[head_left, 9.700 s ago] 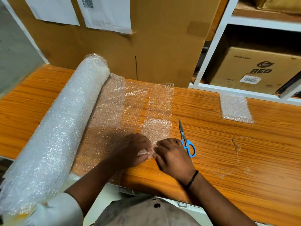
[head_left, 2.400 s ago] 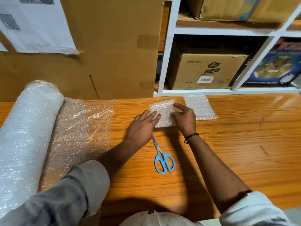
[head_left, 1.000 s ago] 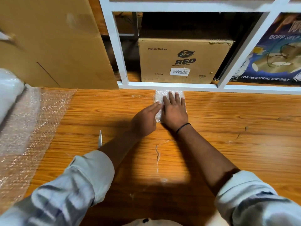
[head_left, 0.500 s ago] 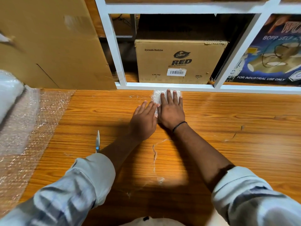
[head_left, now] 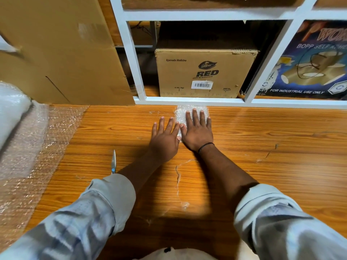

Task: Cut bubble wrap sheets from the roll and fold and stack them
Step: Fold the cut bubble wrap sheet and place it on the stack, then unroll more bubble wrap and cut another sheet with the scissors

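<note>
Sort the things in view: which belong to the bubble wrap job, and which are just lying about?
Job: folded stack under the right hand, left hand beside it, roll, unrolled sheet, scissors.
Lying about: RED carton, blue printed box, leaning cardboard.

I am wearing a pale grey shirt [head_left: 176, 254], its faintly blue-mottled sleeves [head_left: 90, 212] rolled up my forearms, and a thin black band [head_left: 205, 146] just behind my right hand [head_left: 197, 132].
</note>
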